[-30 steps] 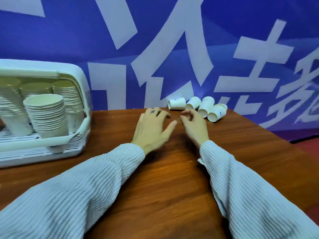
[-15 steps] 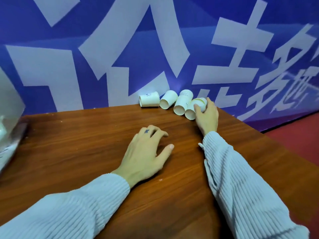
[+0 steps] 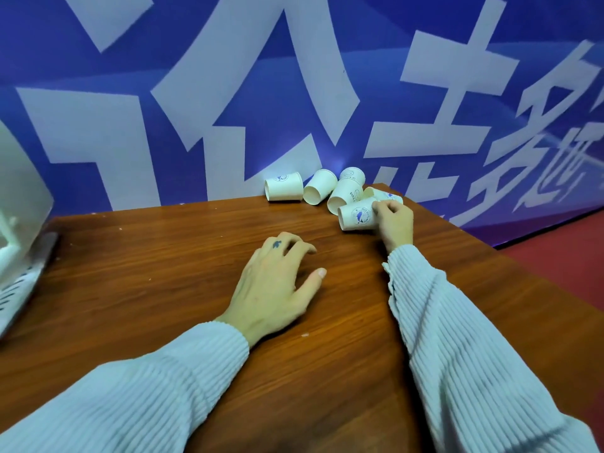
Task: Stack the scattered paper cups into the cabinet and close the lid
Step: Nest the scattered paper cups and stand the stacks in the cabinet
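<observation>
While the right hand (image 3: 394, 220) curls round a white printed paper cup (image 3: 357, 214) lying right of centre, the left hand (image 3: 277, 282) rests relaxed. Gathering has begun; next, nest it into neighbouring white cups (image 3: 318, 190).

Glossy wood table (image 3: 163, 289), ribbed-knit sleeves (image 3: 457, 338)

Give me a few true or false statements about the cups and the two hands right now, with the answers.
1. The right hand grips a cup. True.
2. The left hand holds a cup. False: it rests on the table, holding nothing.
3. The loose cups lie on their sides by the blue wall. True.
4. The leftmost cup stands upright. False: it lies on its side.
</observation>
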The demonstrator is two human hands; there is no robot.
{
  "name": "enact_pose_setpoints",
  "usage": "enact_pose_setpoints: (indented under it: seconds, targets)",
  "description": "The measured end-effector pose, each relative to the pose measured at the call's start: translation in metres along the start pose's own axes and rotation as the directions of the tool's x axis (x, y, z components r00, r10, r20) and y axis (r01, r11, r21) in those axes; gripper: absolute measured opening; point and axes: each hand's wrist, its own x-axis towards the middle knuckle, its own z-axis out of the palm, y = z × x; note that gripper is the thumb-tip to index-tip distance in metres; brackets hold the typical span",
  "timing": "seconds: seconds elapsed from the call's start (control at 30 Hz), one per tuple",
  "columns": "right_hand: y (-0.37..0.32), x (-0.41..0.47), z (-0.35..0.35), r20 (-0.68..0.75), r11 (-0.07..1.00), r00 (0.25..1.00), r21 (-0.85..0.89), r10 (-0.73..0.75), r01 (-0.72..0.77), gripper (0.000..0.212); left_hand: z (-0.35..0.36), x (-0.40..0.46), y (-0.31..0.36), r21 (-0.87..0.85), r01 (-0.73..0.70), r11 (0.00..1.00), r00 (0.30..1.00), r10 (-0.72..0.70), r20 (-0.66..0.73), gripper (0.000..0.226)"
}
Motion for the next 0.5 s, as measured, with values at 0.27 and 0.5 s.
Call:
enact_pose_setpoints:
  seconds: [0.27,0.5]
  targets:
    - [-0.049,-0.111,0.034,0.556,0.967,0.801,0.229,-0.224,0.111,0.025,0.001,0.000,-0.003,-0.024,0.141,0.990,0.986,-0.143,-0.091,0.096]
    - [-0.039,-0.076,0.035,0.121,0.896,0.954,-0.328,-0.273,0.298,0.028,0.006,-0.002,-0.003,-0.001,0.095,0.996,0.993,-0.094,-0.077,0.082]
